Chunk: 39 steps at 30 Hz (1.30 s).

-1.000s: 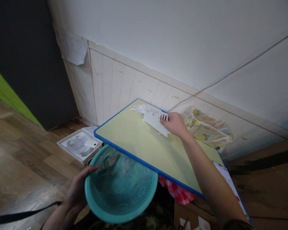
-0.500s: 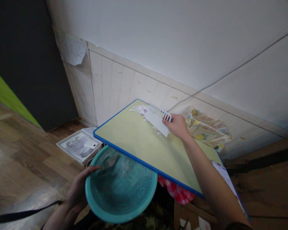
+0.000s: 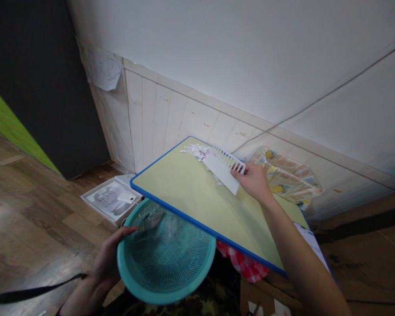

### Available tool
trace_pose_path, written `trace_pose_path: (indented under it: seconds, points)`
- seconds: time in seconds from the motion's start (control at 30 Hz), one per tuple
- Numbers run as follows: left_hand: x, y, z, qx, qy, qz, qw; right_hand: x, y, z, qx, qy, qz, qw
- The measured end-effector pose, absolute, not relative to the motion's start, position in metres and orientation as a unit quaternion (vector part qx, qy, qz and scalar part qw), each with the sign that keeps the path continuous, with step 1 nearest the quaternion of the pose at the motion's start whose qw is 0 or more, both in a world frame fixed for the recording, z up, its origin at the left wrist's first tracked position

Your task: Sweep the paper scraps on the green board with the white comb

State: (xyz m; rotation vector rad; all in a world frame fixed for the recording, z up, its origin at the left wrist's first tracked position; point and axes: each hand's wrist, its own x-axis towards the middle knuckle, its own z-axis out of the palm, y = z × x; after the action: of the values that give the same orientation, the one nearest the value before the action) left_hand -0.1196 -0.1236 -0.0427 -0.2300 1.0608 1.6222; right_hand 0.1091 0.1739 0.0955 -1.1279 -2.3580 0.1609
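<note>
The left hand (image 3: 108, 254) holds the green basket (image 3: 187, 263) by its left side, with the thumb over the rim and the other fingers out of sight. The basket is below the near edge of the worktop (image 3: 181, 193), close to the near left corner. It looks like thin plastic, so it should be light and a bit bendy. The rim is the best place to hold it. Something pale is inside, too blurry to name.

Next come the paper bits (image 3: 195, 150), in a loose pile by the far left corner. They look as light as fluff and may blow away or stick to skin, so a flat thing should push them better than fingers can.

The white card (image 3: 221, 170) is near the far edge, and its left end meets the pile. It looks thin, flat and fairly stiff, but the slots along one side may be weak. The right hand (image 3: 255, 180) pinches its right end by the last slots. That seems a good place, though a smooth card could slip.
</note>
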Motion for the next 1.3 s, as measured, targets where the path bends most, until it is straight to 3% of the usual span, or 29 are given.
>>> trace_pose_path:
  seconds: [0.1, 0.27, 1.3]
  points:
    - [-0.118, -0.123, -0.039, -0.106, 0.456, 0.686, 0.556, 0.073, 0.180, 0.078, -0.419, -0.860, 0.063, 0.285]
    - [-0.118, -0.124, -0.038, -0.108, 0.450, 0.686, 0.562, 0.039, 0.190, 0.060, -0.417, -0.873, 0.004, 0.254]
    - [-0.119, -0.124, -0.040, -0.112, 0.460, 0.691, 0.546, 0.032, 0.195, 0.054, -0.371, -0.872, 0.058, 0.314]
